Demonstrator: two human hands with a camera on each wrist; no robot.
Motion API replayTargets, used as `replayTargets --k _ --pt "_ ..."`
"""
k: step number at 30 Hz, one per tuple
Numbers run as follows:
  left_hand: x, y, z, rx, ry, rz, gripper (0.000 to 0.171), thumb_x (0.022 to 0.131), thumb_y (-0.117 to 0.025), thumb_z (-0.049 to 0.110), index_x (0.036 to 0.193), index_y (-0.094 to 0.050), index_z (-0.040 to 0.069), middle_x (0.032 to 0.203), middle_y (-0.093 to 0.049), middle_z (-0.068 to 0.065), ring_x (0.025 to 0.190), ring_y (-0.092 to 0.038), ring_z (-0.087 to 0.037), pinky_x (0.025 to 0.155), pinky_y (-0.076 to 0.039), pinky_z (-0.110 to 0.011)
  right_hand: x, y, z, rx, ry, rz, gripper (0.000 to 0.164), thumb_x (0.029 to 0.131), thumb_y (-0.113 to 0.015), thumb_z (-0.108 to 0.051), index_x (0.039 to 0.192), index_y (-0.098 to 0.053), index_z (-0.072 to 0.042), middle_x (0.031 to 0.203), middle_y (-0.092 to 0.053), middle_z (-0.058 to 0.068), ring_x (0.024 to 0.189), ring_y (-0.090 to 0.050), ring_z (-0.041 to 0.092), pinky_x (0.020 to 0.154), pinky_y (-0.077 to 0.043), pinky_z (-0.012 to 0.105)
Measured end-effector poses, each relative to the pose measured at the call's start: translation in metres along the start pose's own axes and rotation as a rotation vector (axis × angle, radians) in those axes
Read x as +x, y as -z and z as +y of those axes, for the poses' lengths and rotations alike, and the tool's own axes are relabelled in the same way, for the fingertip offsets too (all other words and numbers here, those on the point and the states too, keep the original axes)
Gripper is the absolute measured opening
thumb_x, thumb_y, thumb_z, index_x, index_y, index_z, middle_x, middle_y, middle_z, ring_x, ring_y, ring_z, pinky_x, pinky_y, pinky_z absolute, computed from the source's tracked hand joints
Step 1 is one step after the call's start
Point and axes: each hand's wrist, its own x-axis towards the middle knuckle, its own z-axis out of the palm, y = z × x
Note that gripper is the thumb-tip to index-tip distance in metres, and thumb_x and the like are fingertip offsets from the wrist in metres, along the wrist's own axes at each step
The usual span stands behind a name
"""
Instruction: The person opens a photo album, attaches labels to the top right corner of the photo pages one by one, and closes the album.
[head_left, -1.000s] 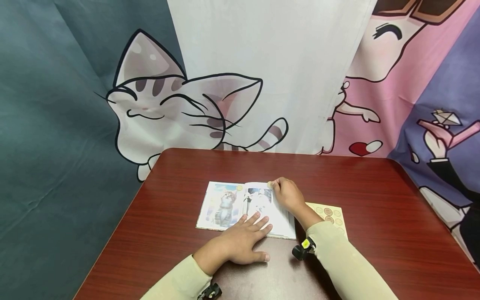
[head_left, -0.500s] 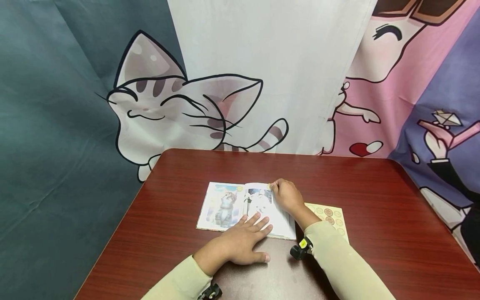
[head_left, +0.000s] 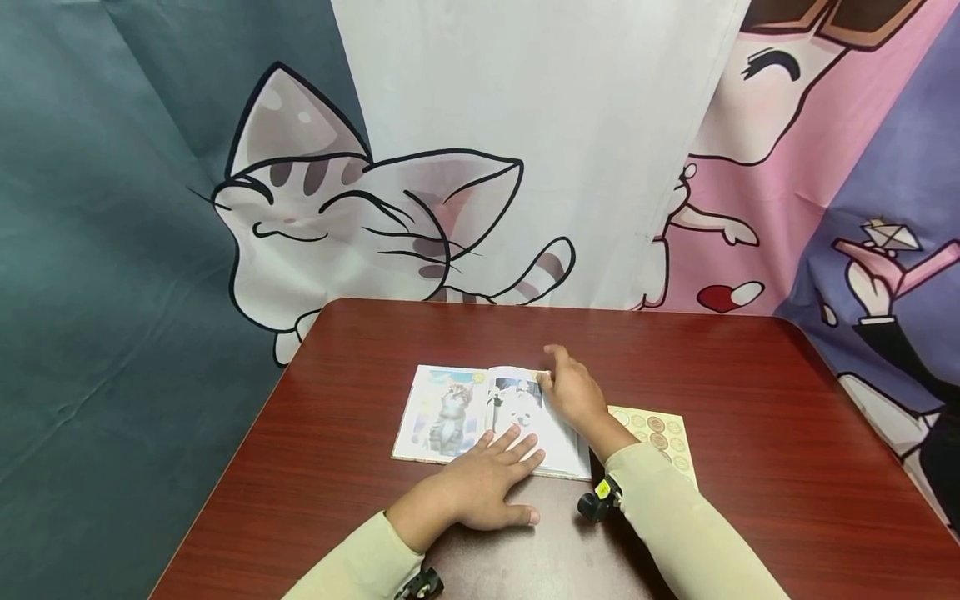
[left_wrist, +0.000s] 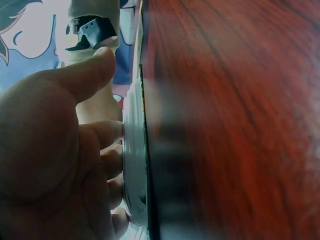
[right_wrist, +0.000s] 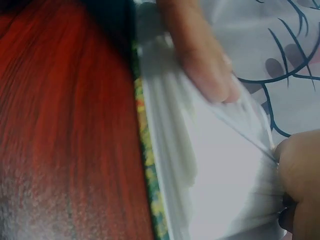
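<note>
Evidently glossy and thin-leaved, the book (head_left: 480, 408) lies open on the table (head_left: 315, 467), below the middle of the head frame, a kitten printed on its left page. The right wrist view shows a bowed white page over a stack of leaves and a mottled green-yellow cover edge; the table is smooth, dark-red grained wood with rounded far corners.

The left hand (head_left: 487, 483) has a wide grip, fingers fanned flat over the book's near edge, thumb out towards the lower centre. The right hand (head_left: 576, 390), right of centre, has its thumb at the right page's top edge and its index finger stretched beyond; whether its other fingers hold the page, I cannot tell.

Bare wood stretches left of the book and along the far edge. Rightward, a pale yellow sheet (head_left: 660, 433) with rows of round prints lies partly under the right sleeve (head_left: 690, 525), blocking that side. Behind, at the top, hangs a creased cartoon backdrop (head_left: 600, 125).
</note>
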Motion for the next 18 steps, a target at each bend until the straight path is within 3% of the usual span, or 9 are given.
replayTargets --k 2,5,7,18 --pt "0.0001 0.0001 0.0001 -0.001 0.0 -0.001 0.084 0.095 -0.053 0.069 0.163 -0.031 0.024 0.17 -0.018 0.002 0.156 -0.008 -0.023 0.124 -0.014 -0.05 -0.0007 0.0003 0.0003 -0.007 0.016 -0.004 0.03 0.1 -0.065 -0.028 0.128 -0.062 -0.019 0.112 -0.068 0.009 0.109 -0.064 0.032 0.085 -0.053 0.055" --pt "-0.0001 0.0002 0.0001 0.0 -0.001 0.001 0.084 0.095 -0.052 0.069 0.163 -0.031 0.024 0.169 -0.018 0.002 0.156 -0.009 -0.023 0.124 -0.015 -0.05 -0.0016 0.0007 0.0001 -0.022 0.028 -0.013 0.017 0.101 -0.064 -0.027 0.115 -0.069 -0.019 0.108 -0.066 0.006 0.107 -0.063 0.029 0.084 -0.053 0.053" --pt "-0.0004 0.0005 0.0 0.0 0.0 0.004 0.083 0.095 -0.052 0.069 0.162 -0.032 0.024 0.169 -0.019 0.003 0.156 -0.009 -0.023 0.124 -0.015 -0.05 -0.0014 0.0008 -0.0005 -0.026 0.029 -0.014 0.017 0.101 -0.063 -0.028 0.112 -0.072 -0.017 0.108 -0.066 0.006 0.108 -0.062 0.028 0.086 -0.053 0.051" --pt "0.0 -0.0011 -0.0016 -0.014 -0.004 0.006 0.083 0.095 -0.053 0.068 0.162 -0.032 0.024 0.169 -0.019 0.002 0.156 -0.009 -0.023 0.124 -0.014 -0.05 -0.0077 0.0093 0.0021 0.036 0.07 -0.07 0.039 0.098 -0.063 -0.021 0.128 -0.064 0.003 0.114 -0.065 0.017 0.112 -0.059 0.035 0.097 -0.049 0.051"
